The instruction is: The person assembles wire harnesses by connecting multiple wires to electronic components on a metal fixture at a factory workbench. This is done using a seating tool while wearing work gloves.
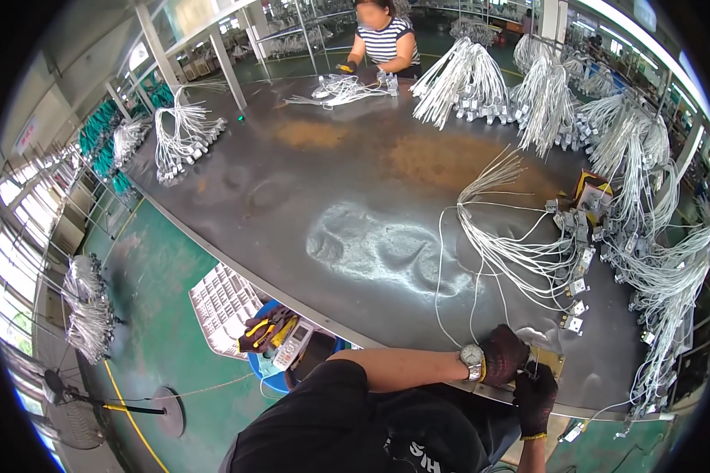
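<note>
My left hand (504, 355), in a dark glove with a watch (472, 361) at its wrist, is closed at the near table edge. Close beside it, my right hand (536, 398), gloved alike, is closed too. Between their fingertips is something small that I cannot make out. Both hands are at a brass-coloured plate (551, 363) on the table edge. Just beyond them lies a fanned bundle of white cables (493, 236) with small metal boxes (577, 286) on the ends. Loose cables from it curve down toward my left hand.
More cable bundles (670, 292) line the right side of the metal table (292, 185). Across it, a person (385, 43) handles white cables (343, 91). Left of me, below the edge, stand a white crate (222, 303) and a blue bin (274, 382) holding gloves. A fan (75, 410) stands farther left.
</note>
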### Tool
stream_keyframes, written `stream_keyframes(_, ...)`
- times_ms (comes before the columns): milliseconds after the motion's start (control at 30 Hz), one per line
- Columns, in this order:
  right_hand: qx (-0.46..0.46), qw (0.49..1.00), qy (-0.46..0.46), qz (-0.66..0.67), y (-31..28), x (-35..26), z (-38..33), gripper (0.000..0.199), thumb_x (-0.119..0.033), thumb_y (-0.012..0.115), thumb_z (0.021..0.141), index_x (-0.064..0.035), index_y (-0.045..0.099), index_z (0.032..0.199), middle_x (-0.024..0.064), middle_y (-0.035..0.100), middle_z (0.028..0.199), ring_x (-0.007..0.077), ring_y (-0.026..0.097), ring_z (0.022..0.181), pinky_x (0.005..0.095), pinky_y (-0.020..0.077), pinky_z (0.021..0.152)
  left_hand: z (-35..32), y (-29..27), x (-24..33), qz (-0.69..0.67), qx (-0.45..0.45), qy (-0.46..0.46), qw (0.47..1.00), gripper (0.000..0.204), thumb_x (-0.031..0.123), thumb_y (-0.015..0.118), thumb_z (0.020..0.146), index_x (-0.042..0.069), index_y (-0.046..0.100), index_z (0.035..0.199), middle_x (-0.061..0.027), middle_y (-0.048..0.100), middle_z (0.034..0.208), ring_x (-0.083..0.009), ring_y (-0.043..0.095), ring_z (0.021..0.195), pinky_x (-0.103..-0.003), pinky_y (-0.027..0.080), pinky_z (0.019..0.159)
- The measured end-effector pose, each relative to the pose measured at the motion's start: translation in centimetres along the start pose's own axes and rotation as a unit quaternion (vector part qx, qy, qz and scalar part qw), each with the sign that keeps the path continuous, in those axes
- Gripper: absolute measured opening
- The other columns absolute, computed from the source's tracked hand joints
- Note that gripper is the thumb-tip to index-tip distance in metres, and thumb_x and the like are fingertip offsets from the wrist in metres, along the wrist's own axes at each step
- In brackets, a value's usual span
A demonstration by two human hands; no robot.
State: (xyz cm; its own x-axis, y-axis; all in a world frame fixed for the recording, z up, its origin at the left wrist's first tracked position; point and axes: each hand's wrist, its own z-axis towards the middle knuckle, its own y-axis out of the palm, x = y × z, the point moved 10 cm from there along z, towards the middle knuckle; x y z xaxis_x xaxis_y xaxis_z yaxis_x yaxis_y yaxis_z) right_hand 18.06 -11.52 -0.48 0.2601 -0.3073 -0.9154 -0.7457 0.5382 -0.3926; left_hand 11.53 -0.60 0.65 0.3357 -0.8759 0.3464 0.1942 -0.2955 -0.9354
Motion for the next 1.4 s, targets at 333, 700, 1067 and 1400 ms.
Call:
stream_keyframes(333, -0.025, 0.999, 0.013, 0.019, -0.2, -1.0, -0.4, 0.014, -0.006, 0.068, 0.091, -0.0058, 0.065, 0.105, 0.0003, 0.063, 0.073, 0.0072, 0.057, 0.057, 0.0257, 0.0434, 0.047, -0.6, 0.4, 0.5, -0.027, 0.027, 0.042, 0.998, 0.036, 0.039, 0.076, 0.075, 0.006, 0.070, 0.088, -0.0169, 0.071, 0.085, -0.0367, 0.069, 0.078, -0.049, 0.050, 0.072)
stream_keyframes(700, -0.031, 0.999, 0.039, 0.019, -0.1, -0.5, -0.3, 0.011, -0.012, 0.074, 0.093, -0.0066, 0.064, 0.093, -0.0022, 0.059, 0.067, 0.0060, 0.055, 0.052, 0.0258, 0.0417, 0.046, -0.8, -2.6, 1.4, -0.006, 0.125, 0.079, 0.989, 0.038, 0.042, 0.077, 0.075, 0.010, 0.071, 0.096, -0.0127, 0.067, 0.097, -0.0326, 0.064, 0.095, -0.046, 0.046, 0.081)
stream_keyframes(1067, -0.066, 0.997, 0.021, 0.017, -0.8, -0.4, 0.0, 0.007, -0.007, 0.069, 0.094, -0.0054, 0.067, 0.101, -0.0010, 0.062, 0.071, 0.0062, 0.056, 0.058, 0.0248, 0.0427, 0.051, 0.3, -0.2, 2.4, 0.025, 0.084, 0.115, 0.990, 0.035, 0.041, 0.070, 0.080, 0.011, 0.071, 0.097, -0.0083, 0.070, 0.096, -0.0306, 0.064, 0.096, -0.046, 0.045, 0.084)
stream_keyframes(1400, -0.113, 0.986, 0.070, 0.098, -3.3, -0.8, -1.5, 0.026, -0.010, 0.054, 0.102, 0.0006, 0.067, 0.122, 0.0016, 0.063, 0.082, 0.0050, 0.053, 0.062, 0.0206, 0.0417, 0.051, -0.1, -0.5, 2.5, 0.042, 0.118, 0.107, 0.986, 0.021, 0.028, 0.064, 0.078, 0.009, 0.071, 0.085, -0.0122, 0.069, 0.084, -0.0315, 0.065, 0.086, -0.046, 0.044, 0.079)
